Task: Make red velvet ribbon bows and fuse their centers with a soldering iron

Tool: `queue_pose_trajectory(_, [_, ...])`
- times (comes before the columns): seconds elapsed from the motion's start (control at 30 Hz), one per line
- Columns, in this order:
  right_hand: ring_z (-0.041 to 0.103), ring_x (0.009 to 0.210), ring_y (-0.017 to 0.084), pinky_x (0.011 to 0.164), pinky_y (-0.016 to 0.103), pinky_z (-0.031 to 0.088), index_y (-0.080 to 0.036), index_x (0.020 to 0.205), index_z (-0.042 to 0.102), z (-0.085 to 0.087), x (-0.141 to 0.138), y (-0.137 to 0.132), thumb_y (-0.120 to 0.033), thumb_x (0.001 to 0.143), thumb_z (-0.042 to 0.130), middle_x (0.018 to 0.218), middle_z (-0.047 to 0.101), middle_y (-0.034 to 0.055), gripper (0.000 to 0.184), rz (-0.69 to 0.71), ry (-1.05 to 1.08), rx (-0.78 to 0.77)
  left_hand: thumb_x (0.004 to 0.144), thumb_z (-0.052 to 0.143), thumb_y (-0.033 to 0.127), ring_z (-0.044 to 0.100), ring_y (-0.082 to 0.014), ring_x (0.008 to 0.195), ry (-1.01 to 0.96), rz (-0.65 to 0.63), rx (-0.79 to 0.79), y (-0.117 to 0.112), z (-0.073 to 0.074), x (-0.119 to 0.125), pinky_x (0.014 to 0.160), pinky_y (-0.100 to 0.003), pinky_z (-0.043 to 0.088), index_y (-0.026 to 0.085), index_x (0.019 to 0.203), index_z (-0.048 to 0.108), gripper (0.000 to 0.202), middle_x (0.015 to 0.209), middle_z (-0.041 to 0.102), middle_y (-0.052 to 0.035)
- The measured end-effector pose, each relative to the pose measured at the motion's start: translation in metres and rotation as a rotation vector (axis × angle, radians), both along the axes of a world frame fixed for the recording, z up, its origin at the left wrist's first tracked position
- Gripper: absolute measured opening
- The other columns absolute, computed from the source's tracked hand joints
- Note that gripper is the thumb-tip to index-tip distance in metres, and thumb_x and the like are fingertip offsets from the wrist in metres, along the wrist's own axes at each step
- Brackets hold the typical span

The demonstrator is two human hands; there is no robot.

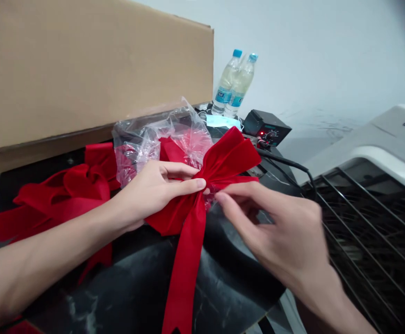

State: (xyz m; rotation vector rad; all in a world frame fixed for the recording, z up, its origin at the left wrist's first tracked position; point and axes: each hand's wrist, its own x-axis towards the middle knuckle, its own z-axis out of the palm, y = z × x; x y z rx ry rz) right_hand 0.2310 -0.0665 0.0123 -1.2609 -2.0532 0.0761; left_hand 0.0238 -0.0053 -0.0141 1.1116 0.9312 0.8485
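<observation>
A red velvet bow [230, 155] is held up over the black marbled table, one long tail hanging toward me. My left hand [161, 190] pinches its gathered middle between thumb and fingers. Just right of that knot, my right hand [275, 222] has thumb and forefinger pressed together. Whatever is in that pinch, if anything, is too small to make out. Behind the bow lies a clear plastic bag [150, 134] with more red ribbon inside. Left of my forearm, other red bows [70, 190] are heaped together.
A large cardboard box [98, 65] stands at the back left. Two water bottles [235, 86], a blue face mask [223, 121] and a black control box [268, 129] with a red light and cable sit behind. A fan heater-like appliance with a wire grille [369, 222] stands at right.
</observation>
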Motion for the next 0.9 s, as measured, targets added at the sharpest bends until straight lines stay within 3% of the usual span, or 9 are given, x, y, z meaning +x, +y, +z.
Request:
queue_pose_trajectory(0.13, [0.069, 0.061, 0.009, 0.064, 0.020, 0.052, -0.019, 0.090, 0.070, -0.017, -0.011, 0.011, -0.024, 0.098, 0.068, 0.076, 0.075, -0.0029, 0.010, 0.018, 0.028, -0.011, 0.070, 0.090, 0.022, 0.077, -0.0186, 0.080, 0.003, 0.006, 0.103, -0.002, 0.000, 0.003, 0.070, -0.022, 0.058, 0.026, 0.115, 0.068, 0.050, 0.080, 0.076, 0.0011])
queue_pose_trajectory(0.23, [0.067, 0.057, 0.008, 0.059, 0.021, 0.051, -0.019, 0.088, 0.070, -0.017, -0.010, 0.014, -0.025, 0.099, 0.067, 0.072, 0.073, -0.0038, 0.012, 0.001, 0.064, -0.072, 0.071, 0.088, 0.020, 0.075, -0.0154, 0.077, -0.007, 0.011, 0.202, -0.003, 0.002, 0.003, 0.068, -0.019, 0.057, 0.025, 0.102, 0.065, 0.039, 0.079, 0.071, 0.0035])
queue_pose_trajectory(0.43, [0.068, 0.057, 0.010, 0.057, 0.022, 0.051, -0.020, 0.087, 0.070, -0.015, -0.011, 0.012, -0.024, 0.097, 0.067, 0.070, 0.074, -0.0033, 0.011, -0.038, 0.133, -0.105, 0.078, 0.083, 0.021, 0.074, -0.0181, 0.088, 0.082, 0.008, 0.357, -0.004, 0.006, 0.001, 0.082, -0.024, 0.060, 0.021, 0.082, 0.068, 0.016, 0.084, 0.072, 0.0002])
queue_pose_trajectory(0.63, [0.071, 0.062, 0.013, 0.058, 0.022, 0.053, -0.020, 0.088, 0.072, -0.018, -0.014, 0.017, -0.031, 0.097, 0.067, 0.073, 0.076, 0.0004, 0.016, -0.020, 0.277, -0.261, 0.079, 0.083, 0.027, 0.076, -0.0204, 0.093, 0.145, 0.017, 0.343, 0.002, 0.002, 0.001, 0.088, -0.026, 0.059, 0.023, 0.091, 0.078, 0.013, 0.094, 0.080, -0.0019])
queue_pose_trajectory(0.7, [0.063, 0.051, 0.011, 0.049, 0.021, 0.048, -0.019, 0.079, 0.070, -0.019, -0.005, 0.020, -0.036, 0.095, 0.070, 0.063, 0.071, -0.0002, 0.023, -0.045, 0.383, -0.320, 0.079, 0.084, 0.030, 0.076, -0.0216, 0.093, 0.172, 0.031, 0.319, 0.003, 0.001, 0.001, 0.088, -0.027, 0.059, 0.022, 0.092, 0.080, 0.016, 0.095, 0.081, -0.0031])
queue_pose_trajectory(0.8, [0.043, 0.034, 0.006, 0.034, 0.020, 0.030, -0.019, 0.062, 0.059, -0.025, 0.023, 0.031, -0.047, 0.091, 0.074, 0.047, 0.056, -0.0036, 0.043, -0.161, 0.554, -0.389, 0.079, 0.084, 0.033, 0.077, -0.0222, 0.092, 0.212, 0.047, 0.310, 0.005, 0.000, 0.001, 0.088, -0.028, 0.059, 0.023, 0.092, 0.081, 0.017, 0.095, 0.082, -0.0041])
queue_pose_trajectory(0.9, [0.038, 0.032, 0.004, 0.031, 0.019, 0.023, -0.018, 0.059, 0.053, -0.040, 0.058, 0.054, -0.049, 0.084, 0.081, 0.046, 0.050, -0.0052, 0.049, -0.195, 0.826, -0.561, 0.081, 0.083, 0.035, 0.077, -0.0218, 0.093, 0.233, 0.041, 0.309, 0.006, 0.001, 0.001, 0.087, -0.027, 0.059, 0.023, 0.093, 0.082, 0.017, 0.096, 0.082, -0.0041])
